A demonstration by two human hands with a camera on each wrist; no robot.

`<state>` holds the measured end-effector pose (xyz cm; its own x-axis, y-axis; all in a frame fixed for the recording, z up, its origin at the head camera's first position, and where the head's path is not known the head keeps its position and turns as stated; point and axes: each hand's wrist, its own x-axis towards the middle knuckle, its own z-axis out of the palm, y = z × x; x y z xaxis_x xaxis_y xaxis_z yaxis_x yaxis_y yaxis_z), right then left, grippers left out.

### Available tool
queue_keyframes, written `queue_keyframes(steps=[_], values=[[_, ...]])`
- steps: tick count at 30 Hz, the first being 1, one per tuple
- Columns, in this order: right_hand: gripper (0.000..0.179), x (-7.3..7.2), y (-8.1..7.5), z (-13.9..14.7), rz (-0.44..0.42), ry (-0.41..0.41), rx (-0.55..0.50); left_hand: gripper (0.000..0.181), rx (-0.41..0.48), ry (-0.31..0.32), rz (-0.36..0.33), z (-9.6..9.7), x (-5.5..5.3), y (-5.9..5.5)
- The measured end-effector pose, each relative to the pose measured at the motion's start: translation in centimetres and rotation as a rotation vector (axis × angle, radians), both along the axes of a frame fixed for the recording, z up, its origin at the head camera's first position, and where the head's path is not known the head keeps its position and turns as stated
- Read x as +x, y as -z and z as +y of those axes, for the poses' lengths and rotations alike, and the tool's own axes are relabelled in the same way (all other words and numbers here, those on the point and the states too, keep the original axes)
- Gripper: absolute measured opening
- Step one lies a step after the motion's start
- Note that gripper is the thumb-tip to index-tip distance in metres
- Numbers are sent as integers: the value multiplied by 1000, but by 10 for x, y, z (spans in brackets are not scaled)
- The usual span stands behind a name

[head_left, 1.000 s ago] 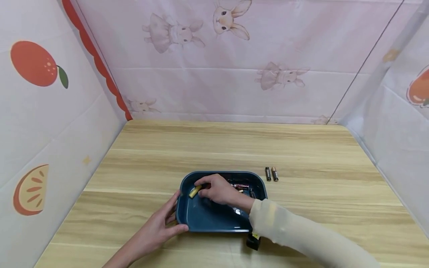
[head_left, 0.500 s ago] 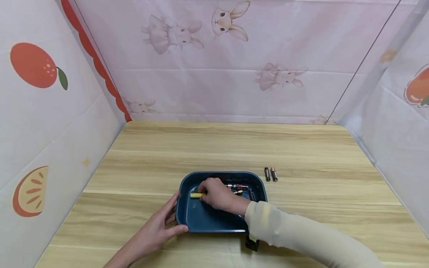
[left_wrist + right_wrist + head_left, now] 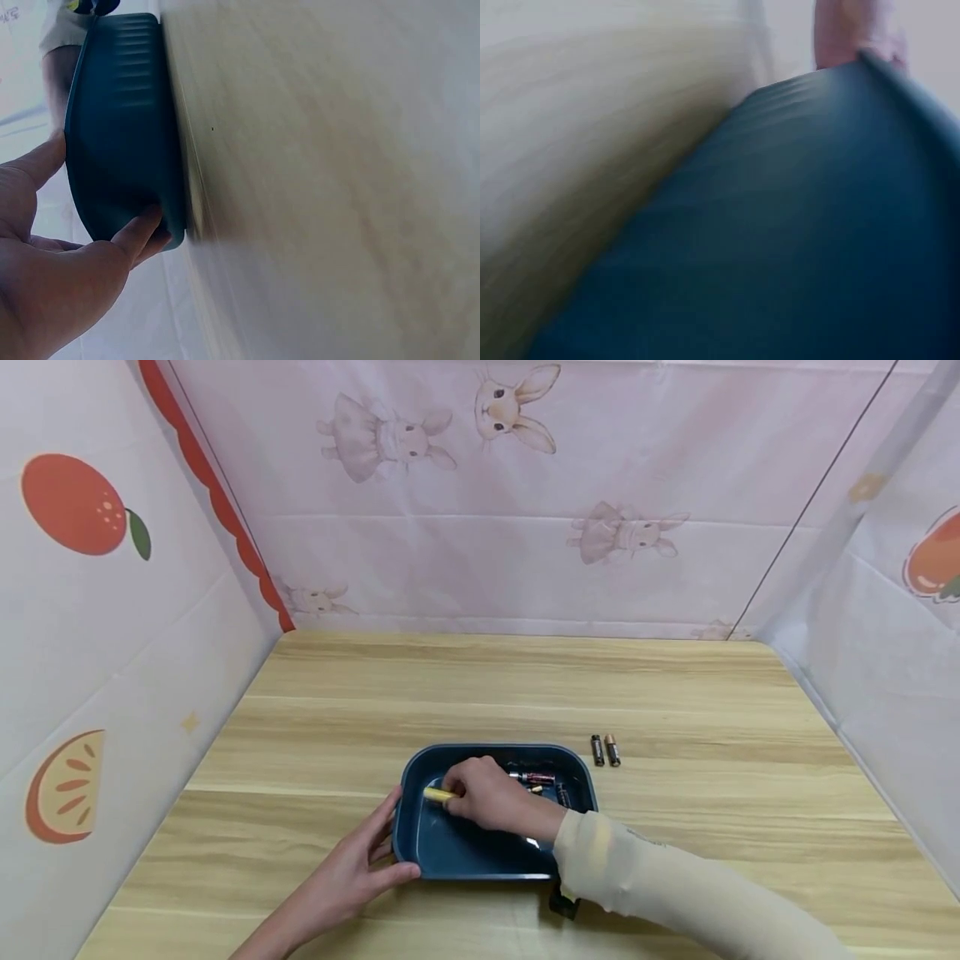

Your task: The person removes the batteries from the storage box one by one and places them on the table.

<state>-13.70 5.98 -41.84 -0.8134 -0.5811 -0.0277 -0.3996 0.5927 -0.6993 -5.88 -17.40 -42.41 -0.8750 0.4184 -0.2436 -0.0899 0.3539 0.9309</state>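
Note:
A dark blue rectangular tray (image 3: 480, 876) stands on the table. My left hand (image 3: 352, 864) grips its left end, with the thumb at the front left corner and the fingers along the outer side. In the left wrist view, that hand (image 3: 64, 277) spans the corner of the tray (image 3: 124, 127). Reaching over the tray, my right hand (image 3: 487, 795) pinches a yellow battery (image 3: 438, 794), whose free end points left. Several more batteries (image 3: 538, 778) lie in the tray's right part, some covered by my hand. The right wrist view shows mostly the tray's outer wall (image 3: 765, 225), blurred.
Two batteries (image 3: 605, 750) stand or lie side by side on the wooden table (image 3: 525, 685), just beyond the tray's back right corner. Printed cloth walls (image 3: 450, 552) enclose the table at the back and both sides. A black wrist camera (image 3: 564, 903) hangs below my right sleeve.
The yellow battery has turned from slanting down-left to nearly level, as my right hand moved slightly down and closed further over it. My left hand and the tray stay in place.

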Motion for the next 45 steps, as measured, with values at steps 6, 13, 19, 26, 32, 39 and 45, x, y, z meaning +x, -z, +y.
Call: queue_keyframes(steps=[6,13,19,26,32,39,45], values=[[5,4,-30,15,-6,48,-87,102,-13,-3,17,0,-1,-1],[12,6,-68,41,-19,140,-191,102,-6,7,43,0,-2,-2],[15,8,-94,68,-6,217,-257,103,18,18,49,-2,-2,-1],[21,10,-122,102,-25,356,-251,103,18,31,57,-1,-3,1],[32,11,-140,134,-38,442,-281,102,26,39,78,-3,-2,1],[38,10,-137,170,24,533,-337,103,20,33,64,-1,-2,2],[38,13,-120,193,43,616,-385,103,26,34,49,-1,-2,3]])
